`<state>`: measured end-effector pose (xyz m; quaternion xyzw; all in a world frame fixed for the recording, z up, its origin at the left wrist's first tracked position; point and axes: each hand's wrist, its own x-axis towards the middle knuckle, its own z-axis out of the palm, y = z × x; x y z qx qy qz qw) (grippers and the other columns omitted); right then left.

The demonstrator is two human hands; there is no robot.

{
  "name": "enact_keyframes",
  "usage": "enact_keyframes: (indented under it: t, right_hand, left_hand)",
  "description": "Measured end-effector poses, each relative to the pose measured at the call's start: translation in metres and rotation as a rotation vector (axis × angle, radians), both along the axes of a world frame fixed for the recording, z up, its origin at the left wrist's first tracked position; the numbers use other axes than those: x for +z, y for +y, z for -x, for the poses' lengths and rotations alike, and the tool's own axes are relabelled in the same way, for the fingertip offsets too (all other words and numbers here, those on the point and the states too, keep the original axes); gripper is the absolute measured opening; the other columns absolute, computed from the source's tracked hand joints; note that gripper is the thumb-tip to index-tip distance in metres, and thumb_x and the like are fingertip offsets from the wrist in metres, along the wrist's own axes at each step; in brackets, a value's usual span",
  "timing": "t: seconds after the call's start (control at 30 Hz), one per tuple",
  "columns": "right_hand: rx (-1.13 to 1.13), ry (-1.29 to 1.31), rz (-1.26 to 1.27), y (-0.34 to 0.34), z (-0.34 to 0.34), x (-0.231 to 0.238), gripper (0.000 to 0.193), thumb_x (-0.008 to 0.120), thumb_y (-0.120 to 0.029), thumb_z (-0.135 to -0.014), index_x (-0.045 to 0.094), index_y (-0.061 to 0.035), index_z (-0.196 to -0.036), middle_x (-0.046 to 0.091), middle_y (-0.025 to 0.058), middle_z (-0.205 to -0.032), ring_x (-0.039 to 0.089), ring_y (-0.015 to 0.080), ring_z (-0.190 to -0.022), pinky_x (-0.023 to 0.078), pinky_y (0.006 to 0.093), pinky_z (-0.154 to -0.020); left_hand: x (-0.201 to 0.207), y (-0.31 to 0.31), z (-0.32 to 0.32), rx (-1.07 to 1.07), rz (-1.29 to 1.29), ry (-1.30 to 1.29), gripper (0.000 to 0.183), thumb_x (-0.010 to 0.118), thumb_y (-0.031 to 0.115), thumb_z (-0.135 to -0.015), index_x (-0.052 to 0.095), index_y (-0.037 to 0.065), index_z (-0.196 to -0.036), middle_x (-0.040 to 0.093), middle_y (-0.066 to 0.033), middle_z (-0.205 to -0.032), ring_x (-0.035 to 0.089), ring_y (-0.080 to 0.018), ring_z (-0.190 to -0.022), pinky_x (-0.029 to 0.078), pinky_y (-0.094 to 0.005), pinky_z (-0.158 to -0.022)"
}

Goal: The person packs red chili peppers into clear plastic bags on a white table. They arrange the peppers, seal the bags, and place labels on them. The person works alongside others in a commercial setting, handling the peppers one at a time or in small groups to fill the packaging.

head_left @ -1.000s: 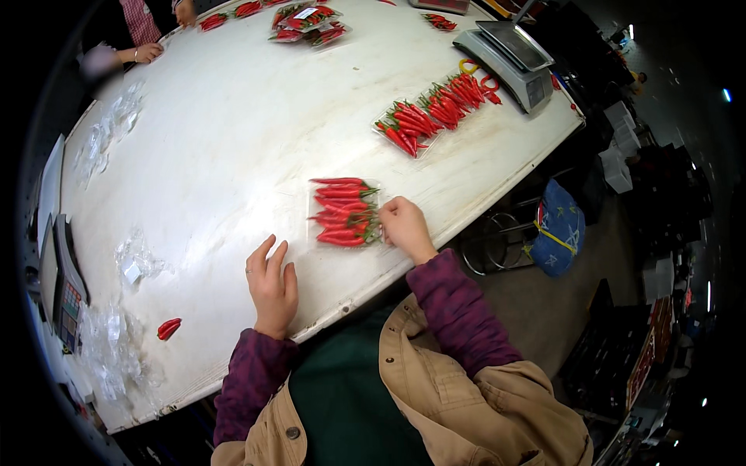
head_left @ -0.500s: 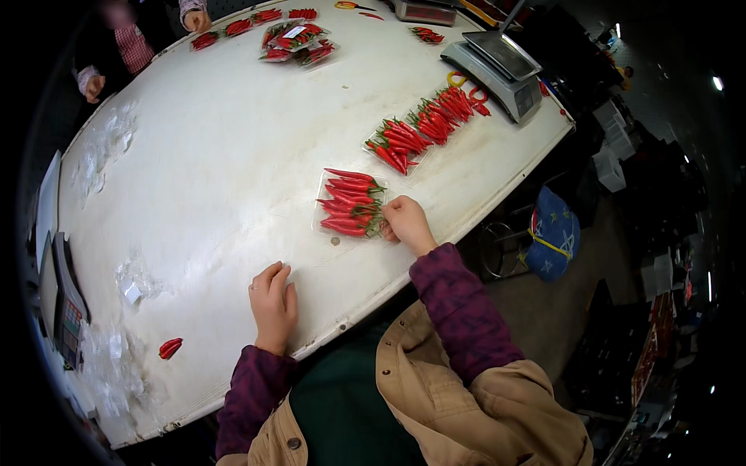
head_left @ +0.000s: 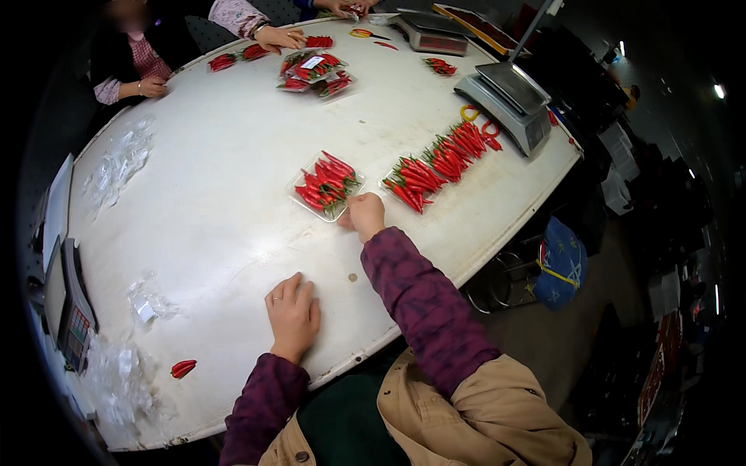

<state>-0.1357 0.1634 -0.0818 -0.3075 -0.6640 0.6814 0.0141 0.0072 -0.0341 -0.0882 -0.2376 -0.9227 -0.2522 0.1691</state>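
Note:
A clear shallow plastic tray point(head_left: 299, 199) of red chilies point(head_left: 327, 180) with green stems lies at the middle of the white table. On its near right corner, my right hand point(head_left: 362, 216) is closed, fingers pinching the rim. My left hand point(head_left: 294, 314) rests on the tabletop nearer to me, holding nothing, its fingers loosely stretched out. To the right, a row of chili packs point(head_left: 413, 182) runs back toward a weighing scale point(head_left: 509, 105). Scissors point(head_left: 489, 128) with red and yellow handles lie between the row and the scale.
Crumpled clear bags point(head_left: 120, 380) and a keypad scale point(head_left: 74, 318) line the left side, with loose chilies point(head_left: 183, 368) beside them. Stacked chili packs point(head_left: 315, 71) sit at the far side, where a co-worker's hand point(head_left: 280, 39) reaches in. A stool point(head_left: 556, 268) stands off the right edge.
My right hand has pushed the chili tray away from me and to the left, turning it somewhat. My left hand stays on the table. A co-worker's arm has reached in over the far packs.

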Motion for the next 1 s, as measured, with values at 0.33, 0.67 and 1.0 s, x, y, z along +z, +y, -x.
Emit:
enact_keyframes:
  t: [0.33,0.67,1.0]
  right_hand:
    - [-0.402,0.173,0.539,0.014,0.096,-0.016,0.017,0.045,-0.005,-0.09,0.049,0.009,-0.099,0.057,0.0184,-0.086,0.06,0.0281,-0.074,0.056,0.0391,-0.071]
    - [-0.531,0.414,0.629,0.06,0.199,-0.011,0.028,0.044,-0.013,-0.092,0.04,0.0116,-0.104,0.055,0.0247,-0.1,0.061,0.0322,-0.09,0.055,0.0407,-0.081]
    - [0.28,0.44,-1.625,0.002,0.31,0.042,0.048,0.066,-0.01,-0.073,0.049,-0.0108,-0.117,0.046,0.0144,-0.125,0.046,0.0341,-0.115,0.045,0.0468,-0.087]
  left_hand:
    - [0.008,0.007,0.026,0.054,-0.007,-0.062,0.035,0.065,0.015,-0.071,0.059,0.005,-0.104,0.052,-0.0138,-0.119,0.047,-0.0293,-0.112,0.033,-0.0438,-0.091]
    - [0.015,0.006,0.034,0.058,0.007,-0.183,0.038,0.063,0.016,-0.072,0.058,0.008,-0.108,0.051,-0.0125,-0.121,0.045,-0.0275,-0.116,0.031,-0.0442,-0.093]
    - [0.014,0.005,0.039,0.064,-0.008,-0.224,0.036,0.066,0.019,-0.071,0.06,0.012,-0.105,0.054,-0.0085,-0.119,0.048,-0.0239,-0.114,0.032,-0.0408,-0.091]
